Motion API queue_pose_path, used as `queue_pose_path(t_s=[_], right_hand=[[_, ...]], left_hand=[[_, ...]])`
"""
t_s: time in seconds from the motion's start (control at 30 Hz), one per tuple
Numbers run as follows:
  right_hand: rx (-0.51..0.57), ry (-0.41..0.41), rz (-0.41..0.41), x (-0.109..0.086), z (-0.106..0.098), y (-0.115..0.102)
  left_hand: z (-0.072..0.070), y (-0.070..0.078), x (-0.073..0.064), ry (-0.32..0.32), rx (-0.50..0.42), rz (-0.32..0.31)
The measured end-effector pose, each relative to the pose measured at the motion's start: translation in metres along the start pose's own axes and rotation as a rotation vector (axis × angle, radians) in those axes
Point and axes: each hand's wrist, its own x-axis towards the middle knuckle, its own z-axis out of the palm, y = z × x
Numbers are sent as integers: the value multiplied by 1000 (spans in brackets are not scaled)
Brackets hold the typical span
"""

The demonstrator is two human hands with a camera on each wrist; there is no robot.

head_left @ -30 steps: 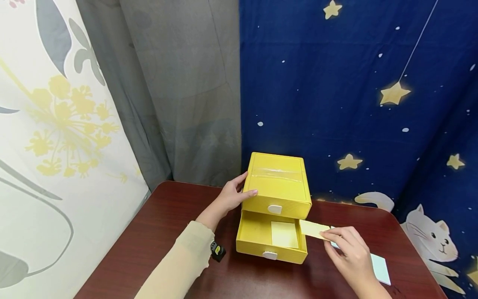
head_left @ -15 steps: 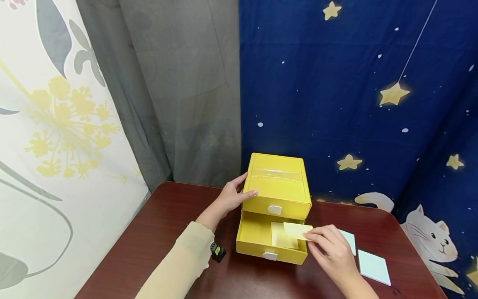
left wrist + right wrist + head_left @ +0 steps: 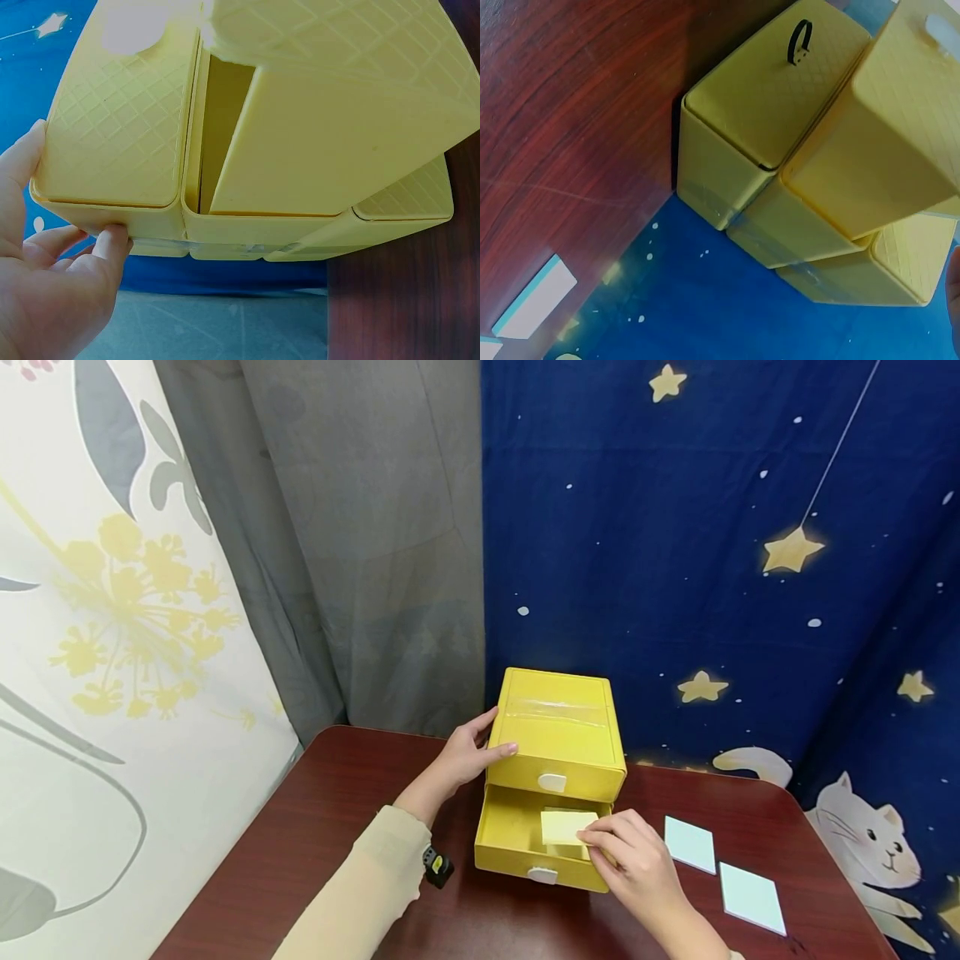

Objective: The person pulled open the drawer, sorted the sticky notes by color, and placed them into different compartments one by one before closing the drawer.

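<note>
A yellow drawer cabinet (image 3: 558, 727) stands on the table, one drawer (image 3: 502, 831) pulled out below its top one. Between thumb and fingers, my right hand (image 3: 636, 860) pinches a pale yellow sticky note pad (image 3: 561, 828) over that drawer. Underneath, partly hidden, another pale yellow pad (image 3: 564, 851) lies inside. My left hand (image 3: 463, 755) rests on the cabinet's upper left edge, thumb on top and fingers against the side, as the left wrist view also shows the hand (image 3: 64, 289). In the right wrist view, the pulled-out drawer (image 3: 877, 157) hides the held pad.
Two light blue sticky note pads, a rear one (image 3: 690, 844) and a front one (image 3: 753, 897), lie on the brown table (image 3: 360, 793) right of the cabinet. A bottom drawer (image 3: 772, 90) with a black loop is closed. Curtains (image 3: 675, 568) hang behind.
My right hand has carried the pale yellow pad leftward from beside the cabinet to over the open drawer, uncovering the light blue pads. The left hand has stayed in place.
</note>
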Motion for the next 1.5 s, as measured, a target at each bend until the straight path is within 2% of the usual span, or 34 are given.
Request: queue_pose_path(t_s=[0.17,0.27,0.57,0.93,1.23,1.5], right_hand=[[1,-21,4,0,4,-2],[0,-35,12,1,7,-2],[-35,-64,36,5,16,-2],[-87,-163,99,7,24,0],[-91,-207,114,12,31,2],[-155,-261,113,15,34,0]], left_hand=[[1,-21,15,0,-22,0],[2,-25,17,4,-28,11],[1,-23,15,23,-18,16],[1,-23,15,27,-10,19],[2,-24,16,27,2,12],[2,-23,16,26,5,17]])
